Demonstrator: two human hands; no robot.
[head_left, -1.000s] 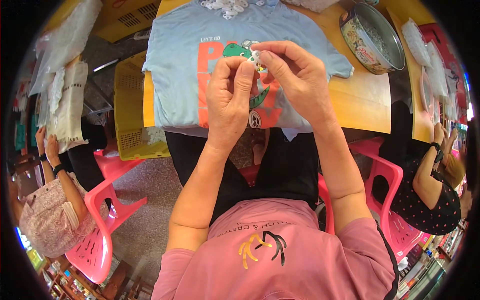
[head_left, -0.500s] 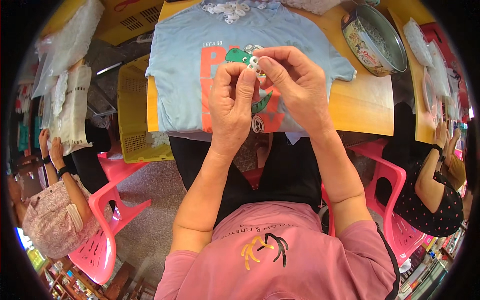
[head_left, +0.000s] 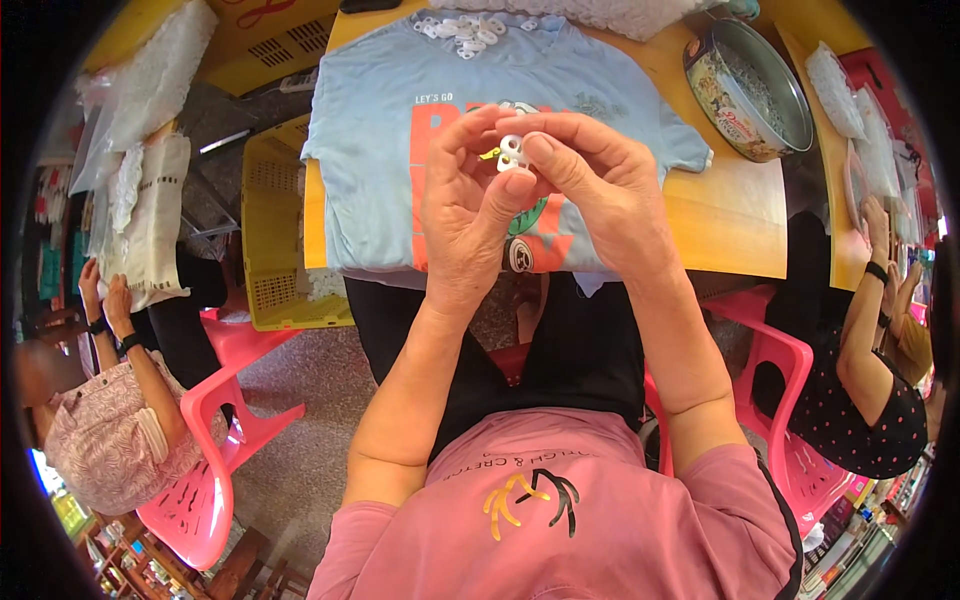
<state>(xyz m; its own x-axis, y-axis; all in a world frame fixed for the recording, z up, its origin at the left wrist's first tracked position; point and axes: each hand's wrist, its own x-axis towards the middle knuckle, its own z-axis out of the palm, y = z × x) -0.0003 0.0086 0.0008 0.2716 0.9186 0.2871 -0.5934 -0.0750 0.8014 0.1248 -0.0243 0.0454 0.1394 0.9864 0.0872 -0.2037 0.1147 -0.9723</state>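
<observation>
This looks like a small hand-assembly workshop, with co-workers [head_left: 115,425] on pink plastic chairs [head_left: 190,520], yellow desks [head_left: 735,220], heaped white plastic parts [head_left: 470,36] and a slotted yellow crate [head_left: 270,205].

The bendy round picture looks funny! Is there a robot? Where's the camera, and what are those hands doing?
No robot here, just a person's own left hand and right hand. The camera sits on their head and looks down, so you see their arms and pink top. Its wide fisheye lens makes straight edges bend.

On the yellowish table lies a light-blue T-shirt, with a pile of little white pieces near its collar. A tin holds small bits, too tiny to make out. Between their fingertips, the two hands hold small white parts with holes.
</observation>
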